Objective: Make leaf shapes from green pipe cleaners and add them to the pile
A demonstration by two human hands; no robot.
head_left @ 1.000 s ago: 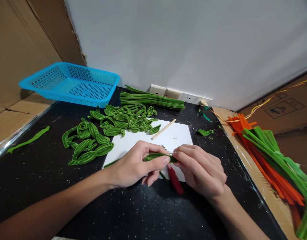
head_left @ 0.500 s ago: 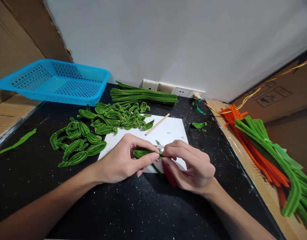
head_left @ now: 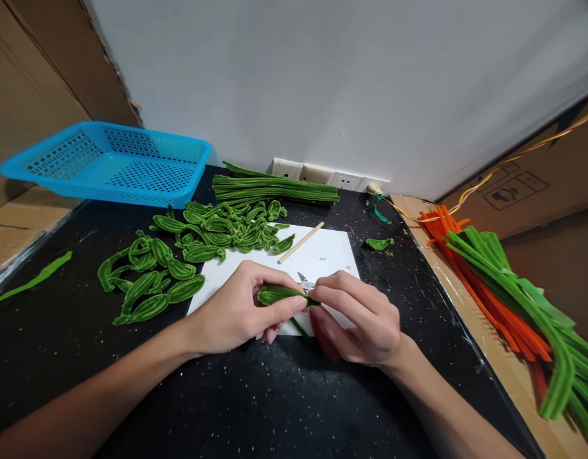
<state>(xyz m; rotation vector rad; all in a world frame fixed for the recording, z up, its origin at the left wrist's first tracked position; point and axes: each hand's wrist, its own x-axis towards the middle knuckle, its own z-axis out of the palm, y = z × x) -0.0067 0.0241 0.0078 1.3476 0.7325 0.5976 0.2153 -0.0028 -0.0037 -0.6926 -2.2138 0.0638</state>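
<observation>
My left hand (head_left: 239, 311) pinches a green pipe-cleaner leaf (head_left: 273, 294) between thumb and fingers, low over a white sheet of paper (head_left: 335, 245). At the leaf's right end, the fingertips of my right hand (head_left: 365, 315) are closed on its narrow tip. Pliers with a red handle (head_left: 324, 336) lie beneath my hands, their metal jaws showing between them and the rest covered. A green stem piece pokes out below my left fingers. Many finished-looking leaves (head_left: 217, 231) are heaped just behind my left hand, partly on the paper.
A wooden stick (head_left: 301, 243) lies on the paper. Behind it rest a bundle of green pipe cleaners (head_left: 275, 189) and wall sockets (head_left: 317, 173). A blue basket (head_left: 189, 185) stands back left. Orange strips (head_left: 495, 296) and green strips (head_left: 564, 350) lie on cardboard at right; one leaf (head_left: 379, 244) sits apart.
The view has tipped up slightly. My right hand has shifted a little left, closer over the leaf's tip, while my left hand keeps its pinch.
</observation>
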